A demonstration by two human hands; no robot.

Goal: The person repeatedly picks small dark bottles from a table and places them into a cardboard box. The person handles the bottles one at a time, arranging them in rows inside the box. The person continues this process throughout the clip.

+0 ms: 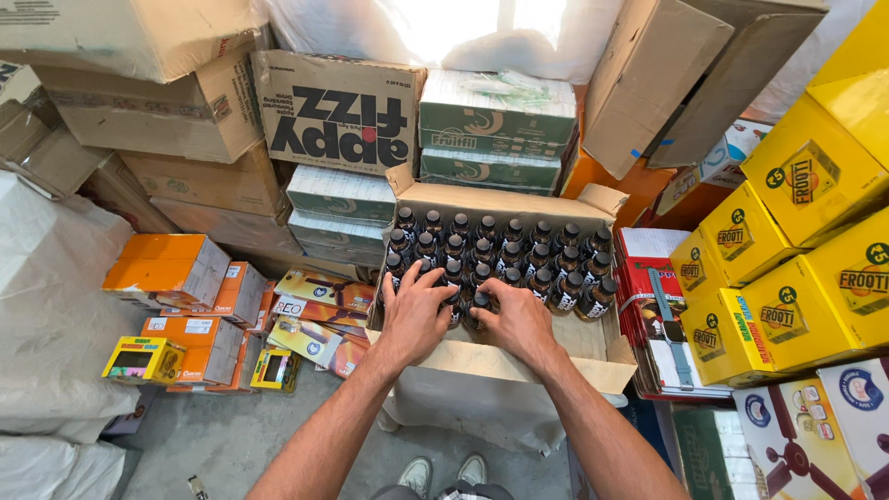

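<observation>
An open cardboard box (519, 356) in front of me holds several rows of small dark bottles (505, 245) with black caps. My left hand (415, 310) rests on the nearest row at the box's left side, fingers spread over the caps. My right hand (517, 319) lies beside it on the same row, fingers curled around bottle tops. Whether either hand has a bottle lifted cannot be seen. The near part of the box holds no bottles.
Yellow cartons (787, 268) are stacked at the right, brown boxes (176, 111) and wrapped green-white packs (495, 120) behind. Orange boxes (167, 268) and flat snack packets (319, 315) lie at left by white sacks (46, 306). My shoes (444, 472) stand on grey floor.
</observation>
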